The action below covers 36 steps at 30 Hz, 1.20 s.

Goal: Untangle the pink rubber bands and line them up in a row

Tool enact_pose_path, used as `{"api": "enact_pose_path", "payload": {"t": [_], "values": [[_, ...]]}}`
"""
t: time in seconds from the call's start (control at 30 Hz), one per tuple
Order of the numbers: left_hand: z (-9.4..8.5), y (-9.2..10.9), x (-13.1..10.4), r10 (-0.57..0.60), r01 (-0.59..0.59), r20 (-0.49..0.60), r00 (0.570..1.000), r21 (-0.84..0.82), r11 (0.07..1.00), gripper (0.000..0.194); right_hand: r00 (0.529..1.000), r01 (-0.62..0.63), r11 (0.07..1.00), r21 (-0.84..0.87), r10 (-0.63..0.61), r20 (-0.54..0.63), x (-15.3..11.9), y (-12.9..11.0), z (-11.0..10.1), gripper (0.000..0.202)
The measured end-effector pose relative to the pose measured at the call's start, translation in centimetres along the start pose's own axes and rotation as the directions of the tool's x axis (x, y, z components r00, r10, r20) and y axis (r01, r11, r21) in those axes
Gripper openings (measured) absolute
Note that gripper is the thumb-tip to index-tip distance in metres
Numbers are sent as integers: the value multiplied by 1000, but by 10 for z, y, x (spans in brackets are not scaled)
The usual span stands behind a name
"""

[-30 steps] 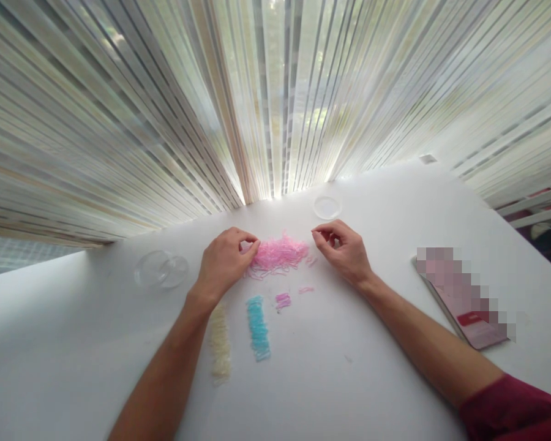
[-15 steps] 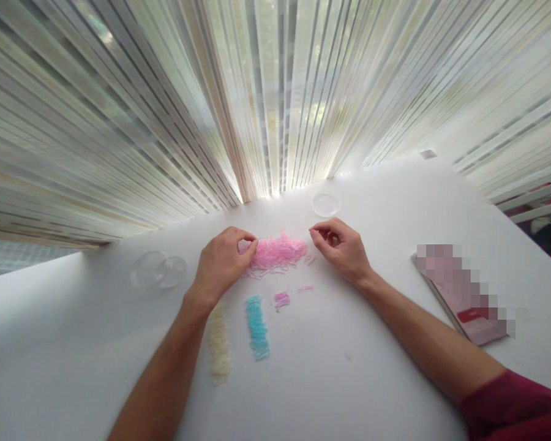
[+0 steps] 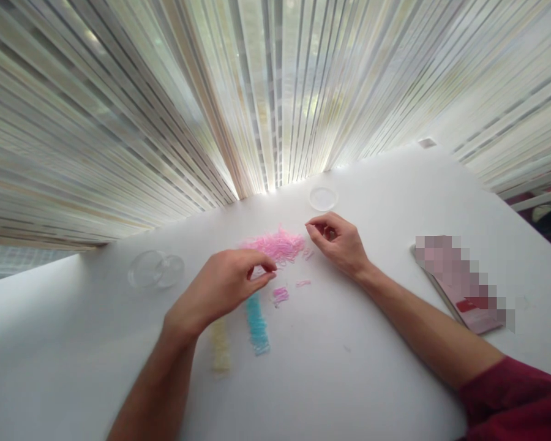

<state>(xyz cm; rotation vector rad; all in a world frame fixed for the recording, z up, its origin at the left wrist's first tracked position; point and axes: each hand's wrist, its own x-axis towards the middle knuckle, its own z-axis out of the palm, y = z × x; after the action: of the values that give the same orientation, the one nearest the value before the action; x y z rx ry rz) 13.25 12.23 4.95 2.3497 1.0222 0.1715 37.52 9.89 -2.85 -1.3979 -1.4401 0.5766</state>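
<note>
A loose pile of thin pink strand-like pieces (image 3: 280, 243) lies on the white table (image 3: 349, 392). My left hand (image 3: 224, 278) is over the near left side of the pile, thumb and forefinger pinched close together; anything between the tips is too small to make out. Just below those fingertips is a small stack of purple-pink pieces (image 3: 281, 296), with a few loose pink pieces (image 3: 303, 283) to its right. My right hand (image 3: 340, 242) hovers right of the pile, curled with fingertips pinched. Blue pieces (image 3: 258, 327) form a neat column, partly under my left hand, beside a pale yellow column (image 3: 221, 349).
Two clear round dishes or lids (image 3: 142, 269) overlap at the left. Another clear round dish (image 3: 324, 199) sits behind the pile. A pinkish flat object (image 3: 459, 288), partly pixelated, lies at the right. Striped string curtains (image 3: 275, 92) hang along the table's far edge.
My left hand has moved from the pile's left end toward me and to the right, above the purple-pink stack. My right hand stays nearly in place. The view has shifted slightly.
</note>
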Motion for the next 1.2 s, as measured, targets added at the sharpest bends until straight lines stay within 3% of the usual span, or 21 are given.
{"api": "enact_pose_path", "payload": {"t": [0.1,0.2,0.43,0.63,0.9,1.2], "values": [[7,9,0,46,-48,77,996,14,999,13,1000,0,1000,4,0,-3,0,0,0,7],[12,13,-3,68,-70,87,994,23,997,16,1000,7,1000,-1,-7,-8,0,1,0,7],[35,15,-28,59,-49,-115,992,84,995,9,1000,3,1000,2,-3,-1,0,3,1,7],[54,11,-40,115,-91,-214,970,120,989,7,1000,4,1000,19,-4,2,0,3,1,9],[60,7,-43,143,-120,-189,972,130,984,10,1000,5,1000,23,-5,9,0,3,1,12],[56,12,-57,144,-114,-254,956,131,985,9,1000,2,1000,20,-2,10,-1,2,0,12]]}}
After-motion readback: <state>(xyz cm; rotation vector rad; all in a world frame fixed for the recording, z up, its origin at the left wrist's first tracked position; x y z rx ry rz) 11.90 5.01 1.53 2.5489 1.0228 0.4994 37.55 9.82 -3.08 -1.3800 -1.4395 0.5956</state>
